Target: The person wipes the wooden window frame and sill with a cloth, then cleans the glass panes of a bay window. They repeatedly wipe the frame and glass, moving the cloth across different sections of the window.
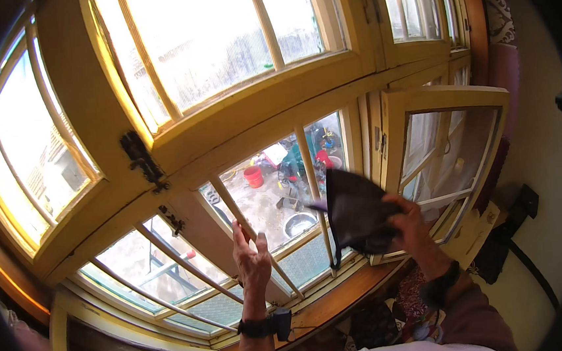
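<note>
My right hand (409, 222) grips a dark cloth (358, 214) by its right end. The cloth hangs spread out and slightly blurred in front of the window's right-hand bar (308, 166). I cannot tell whether it touches that bar. My left hand (253, 263) is at the slim window bar (227, 199) to the left, fingers on one side and thumb on the other. Behind both bars is the lower window pane (269, 216). Each wrist wears a black band, and the left one carries a small dark device (282, 323).
An open casement (445, 98) juts inward on the right; another open sash (61, 341) stands lower left. A dark metal bolt (142, 161) sits on the yellow frame. Below runs a brown wooden sill (315, 299). Outside, a red bucket (253, 176) and a basin (300, 224) stand on the ground.
</note>
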Tool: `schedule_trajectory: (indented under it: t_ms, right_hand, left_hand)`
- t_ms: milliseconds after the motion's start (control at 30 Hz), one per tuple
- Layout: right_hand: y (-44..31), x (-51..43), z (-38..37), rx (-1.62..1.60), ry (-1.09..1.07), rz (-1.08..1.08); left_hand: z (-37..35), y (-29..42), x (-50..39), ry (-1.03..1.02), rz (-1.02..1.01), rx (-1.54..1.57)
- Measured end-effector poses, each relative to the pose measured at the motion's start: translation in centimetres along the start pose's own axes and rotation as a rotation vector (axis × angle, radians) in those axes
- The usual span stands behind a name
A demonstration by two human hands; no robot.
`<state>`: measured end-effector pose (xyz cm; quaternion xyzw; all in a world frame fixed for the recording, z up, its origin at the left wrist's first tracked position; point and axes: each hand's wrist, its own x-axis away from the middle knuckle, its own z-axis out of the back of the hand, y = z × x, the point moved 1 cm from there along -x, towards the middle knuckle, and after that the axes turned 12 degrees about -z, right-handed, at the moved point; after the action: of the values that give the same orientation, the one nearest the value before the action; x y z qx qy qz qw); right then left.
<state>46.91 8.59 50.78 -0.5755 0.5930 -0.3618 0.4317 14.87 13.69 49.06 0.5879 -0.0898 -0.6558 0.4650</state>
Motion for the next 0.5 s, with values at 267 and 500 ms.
schedule_trajectory:
  t_ms: [267, 500]
  right_hand:
    - [-15.8, -1.1, -9.8, 0.575, 0.165, 1.002]
    - [-9.1, -7.5, -27.2, 1.079, 0.124, 1.593]
  left_hand:
    - [-1.9, -3.0, -2.2, 0.063, -0.044, -0.070]
    - [-1.8, -3.8, -2.4, 0.038, -0.058, -0.088]
